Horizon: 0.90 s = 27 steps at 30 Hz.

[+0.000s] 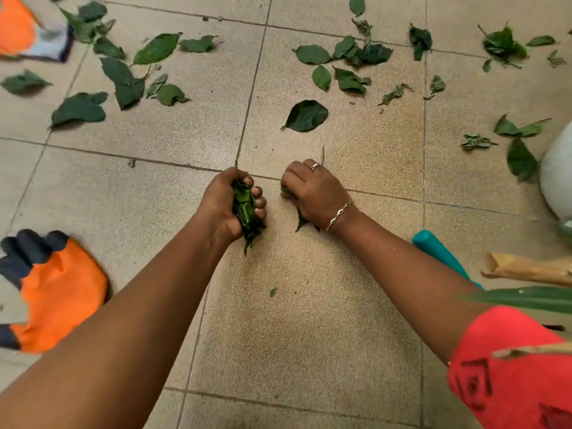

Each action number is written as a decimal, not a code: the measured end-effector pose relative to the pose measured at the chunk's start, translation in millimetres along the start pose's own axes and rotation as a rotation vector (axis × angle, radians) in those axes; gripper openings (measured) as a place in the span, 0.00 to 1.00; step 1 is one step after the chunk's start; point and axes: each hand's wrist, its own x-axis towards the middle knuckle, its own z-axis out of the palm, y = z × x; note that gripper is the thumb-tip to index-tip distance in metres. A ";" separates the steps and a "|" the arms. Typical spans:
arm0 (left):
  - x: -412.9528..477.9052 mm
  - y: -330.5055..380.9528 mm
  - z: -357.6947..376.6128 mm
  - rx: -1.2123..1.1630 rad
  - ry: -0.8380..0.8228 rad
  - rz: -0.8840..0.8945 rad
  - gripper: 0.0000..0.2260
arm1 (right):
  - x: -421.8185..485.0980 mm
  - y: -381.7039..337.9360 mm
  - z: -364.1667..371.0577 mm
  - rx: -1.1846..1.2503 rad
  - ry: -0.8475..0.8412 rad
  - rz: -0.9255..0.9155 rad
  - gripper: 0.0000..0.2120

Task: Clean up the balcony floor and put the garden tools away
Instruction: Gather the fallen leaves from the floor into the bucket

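Note:
My left hand (pixel 223 203) is closed around a bunch of green leaves (pixel 246 212) just above the beige tiled floor (pixel 309 320). My right hand (pixel 312 190), with a ring and a bracelet, presses down on a few more leaves (pixel 301 222) on the floor beside it; their tips stick out under the palm. Several loose green leaves lie scattered farther out: one large leaf (pixel 307 116) straight ahead, a cluster (pixel 343 57) at the far right, another cluster (pixel 123 75) at the far left.
An orange and black garden glove (pixel 58 292) lies at the near left, a second glove (pixel 24 32) at the far left corner. A teal tool handle (pixel 439 255) and a brown paper bag (pixel 526 269) sit at the right, next to a white bag (pixel 557 174).

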 end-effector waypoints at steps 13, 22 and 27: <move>-9.1 -29.2 -6.4 0.039 0.056 0.023 0.14 | 1.6 18.6 -58.5 1.233 0.580 1.238 0.20; -14.8 -34.2 -0.7 0.084 0.059 0.042 0.14 | -55.6 -12.0 -25.8 -0.090 -0.109 0.217 0.26; -17.2 -36.8 4.4 0.091 0.068 0.046 0.14 | -53.7 -5.5 -19.8 -0.163 0.004 0.141 0.24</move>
